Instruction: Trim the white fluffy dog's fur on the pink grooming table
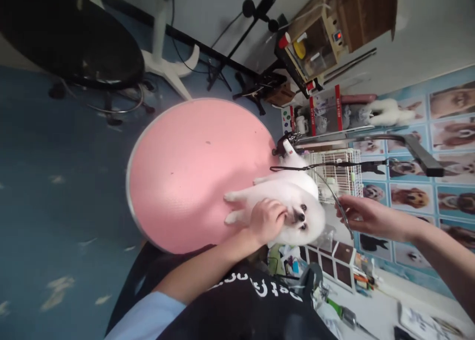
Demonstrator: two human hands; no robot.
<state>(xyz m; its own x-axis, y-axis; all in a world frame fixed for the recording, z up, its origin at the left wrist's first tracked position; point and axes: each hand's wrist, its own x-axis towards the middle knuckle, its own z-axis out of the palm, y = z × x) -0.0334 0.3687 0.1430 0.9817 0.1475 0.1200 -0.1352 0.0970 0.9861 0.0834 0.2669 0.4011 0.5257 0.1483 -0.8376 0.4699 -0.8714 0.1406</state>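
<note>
A fluffy white dog (308, 231) stands on a round pink grooming table (185, 167), its face turned towards me. My left hand (267, 220) is closed at the dog's muzzle and chin, the fingertips pressed into the white fur. Beside the dog's head, my right hand (354, 214) grips a pair of long, slim, curved silver scissors (336, 196). Their blades reach past the top of the dog's head. A black grooming loop (308, 168) hangs next to the dog from a metal grooming arm (415, 147). The view is turned sideways.
A wire cage (336, 171) stands behind the dog. A black stool (74, 43) is on the blue floor (48, 191) beyond the table. Drawers (334, 263) and a cluttered worktop (382, 310) lie at my side, with a green-handled tool (341, 313). Dog posters (411, 196) cover a wall.
</note>
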